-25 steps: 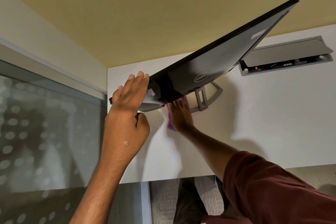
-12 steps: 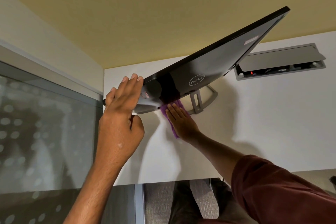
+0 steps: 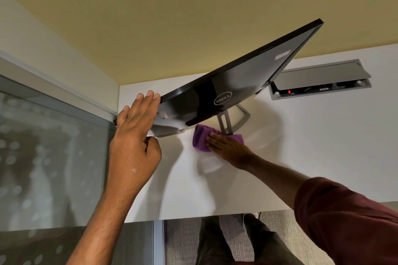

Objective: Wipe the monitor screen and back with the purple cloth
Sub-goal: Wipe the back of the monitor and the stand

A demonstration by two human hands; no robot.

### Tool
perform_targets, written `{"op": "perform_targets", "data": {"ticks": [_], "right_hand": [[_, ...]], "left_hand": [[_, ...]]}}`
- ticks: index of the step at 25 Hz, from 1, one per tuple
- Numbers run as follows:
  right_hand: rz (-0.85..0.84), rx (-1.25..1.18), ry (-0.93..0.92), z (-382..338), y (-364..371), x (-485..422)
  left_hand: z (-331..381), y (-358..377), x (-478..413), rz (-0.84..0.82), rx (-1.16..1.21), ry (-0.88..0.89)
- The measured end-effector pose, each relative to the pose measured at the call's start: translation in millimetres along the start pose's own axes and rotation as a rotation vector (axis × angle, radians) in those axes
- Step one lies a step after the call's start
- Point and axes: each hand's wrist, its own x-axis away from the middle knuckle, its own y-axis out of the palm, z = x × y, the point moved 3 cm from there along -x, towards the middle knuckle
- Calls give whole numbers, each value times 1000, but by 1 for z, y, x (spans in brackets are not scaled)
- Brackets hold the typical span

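A black Dell monitor stands on a white desk, its glossy back facing me and its screen side hidden. My left hand grips the monitor's left edge, fingers over the top and thumb under the back. My right hand lies flat on the folded purple cloth, pressing it on the desk just below the monitor and beside the grey stand.
A grey cable box with its lid raised is set into the desk behind the monitor's right end. A frosted glass partition runs along the left. A yellow wall rises behind the desk. My legs show below the desk's front edge.
My right hand slid out from under the monitor toward the right with the cloth, which now shows more fully on the desk. My left hand kept its grip on the monitor's edge.
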Motion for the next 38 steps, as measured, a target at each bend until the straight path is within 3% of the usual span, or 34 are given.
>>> {"op": "perform_targets", "data": {"ticks": [8, 15, 20, 24, 31, 38], "right_hand": [[-51, -103, 26, 6, 10, 36], [83, -291, 287, 13, -4, 80], [51, -290, 413, 45, 12, 133], [98, -277, 449, 34, 25, 160], [4, -317, 513, -23, 42, 180], [16, -325, 483, -16, 16, 178]], "left_hand": [[0, 2, 3, 16, -6, 8], [-2, 4, 3, 21, -12, -3], [0, 4, 2, 29, -22, 14], [2, 5, 2, 48, -30, 9], [7, 6, 4, 61, -39, -24], [9, 2, 6, 54, 28, -54]]}}
